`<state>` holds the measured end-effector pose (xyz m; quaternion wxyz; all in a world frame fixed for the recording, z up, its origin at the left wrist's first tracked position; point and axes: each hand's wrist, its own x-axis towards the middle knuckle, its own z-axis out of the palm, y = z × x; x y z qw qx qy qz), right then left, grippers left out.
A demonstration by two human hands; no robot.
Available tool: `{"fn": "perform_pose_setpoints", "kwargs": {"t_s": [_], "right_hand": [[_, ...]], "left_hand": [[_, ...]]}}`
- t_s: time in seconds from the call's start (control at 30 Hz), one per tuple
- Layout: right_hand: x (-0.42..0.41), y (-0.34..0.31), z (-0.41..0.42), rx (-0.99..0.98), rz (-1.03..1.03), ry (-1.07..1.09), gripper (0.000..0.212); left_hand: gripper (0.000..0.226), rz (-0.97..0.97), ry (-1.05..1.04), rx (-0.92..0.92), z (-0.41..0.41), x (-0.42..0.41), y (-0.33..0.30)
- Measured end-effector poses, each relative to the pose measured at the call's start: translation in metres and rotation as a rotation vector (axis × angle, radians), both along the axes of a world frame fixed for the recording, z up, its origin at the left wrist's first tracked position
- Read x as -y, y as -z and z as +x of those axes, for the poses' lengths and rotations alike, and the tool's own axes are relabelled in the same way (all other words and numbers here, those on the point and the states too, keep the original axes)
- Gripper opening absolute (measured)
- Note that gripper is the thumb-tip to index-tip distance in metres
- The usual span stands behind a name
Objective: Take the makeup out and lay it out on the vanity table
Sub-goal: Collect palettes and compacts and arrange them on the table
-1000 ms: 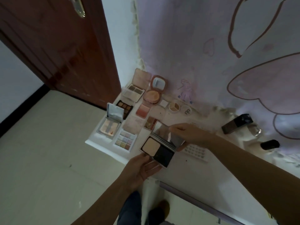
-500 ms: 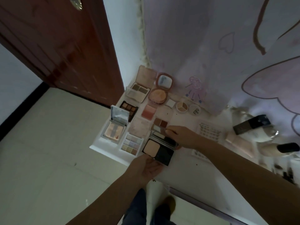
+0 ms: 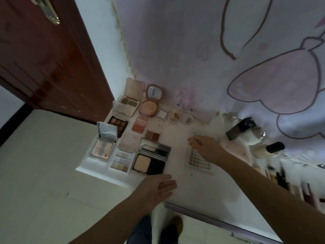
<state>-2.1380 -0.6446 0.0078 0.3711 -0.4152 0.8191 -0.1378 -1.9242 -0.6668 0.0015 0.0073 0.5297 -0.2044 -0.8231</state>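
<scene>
Head view is showing the white tabletop (image 3: 202, 194) stretching from the near left corner toward the cloth-draped wall, with opened makeup gathering at its left end in tidy rows, lids tipped back, probably so every shade is showing at a glance. Largest there, the black powder compact (image 3: 151, 158) is lying open and flat at the front of the group, beside the pastel eyeshadow palette (image 3: 121, 161), apparently closing up a row. Left of that, the mirrored highlighter case (image 3: 102, 147) is standing with its lid upright, and the round blush compact (image 3: 149, 104) is leaning its mirror toward the wall behind. A clear sheet of small dots (image 3: 199, 160) is lying apart on the right, under the right forearm. The right hand (image 3: 205, 147) is reaching over that sheet with fingers loosely bent; whether it is pinching anything I cannot tell. The left hand (image 3: 156, 190) is hovering at the front edge just below the black compact, fingers extended and holding nothing.
</scene>
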Motion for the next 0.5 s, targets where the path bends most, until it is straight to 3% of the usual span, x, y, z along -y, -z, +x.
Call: {"fn": "perform_pose_setpoints", "kwargs": {"t_s": [0.03,0.1,0.17,0.2,0.37,0.5], "right_hand": [[-0.018,0.002,-0.007,-0.037,-0.001,0.077,0.032],[-0.052,0.005,-0.014,-0.088,-0.021,0.226,0.030],[-0.078,0.011,-0.015,-0.063,-0.056,0.338,0.027],[-0.085,0.016,-0.013,-0.008,-0.048,0.387,0.028],[-0.085,0.023,-0.013,0.341,-0.051,0.688,0.034],[-0.087,0.015,-0.022,0.657,-0.160,0.922,0.024]], "left_hand": [[0.017,-0.074,0.059,-0.026,-0.017,-0.006,-0.005],[0.020,-0.420,0.272,0.009,-0.055,-0.014,-0.004],[0.034,-0.807,0.525,0.099,-0.093,-0.019,0.008],[0.044,-0.910,0.581,0.154,-0.108,-0.021,0.014],[0.081,-0.852,0.702,0.400,-0.149,-0.026,0.029],[0.106,-0.857,0.746,0.426,-0.143,-0.035,0.023]]}}
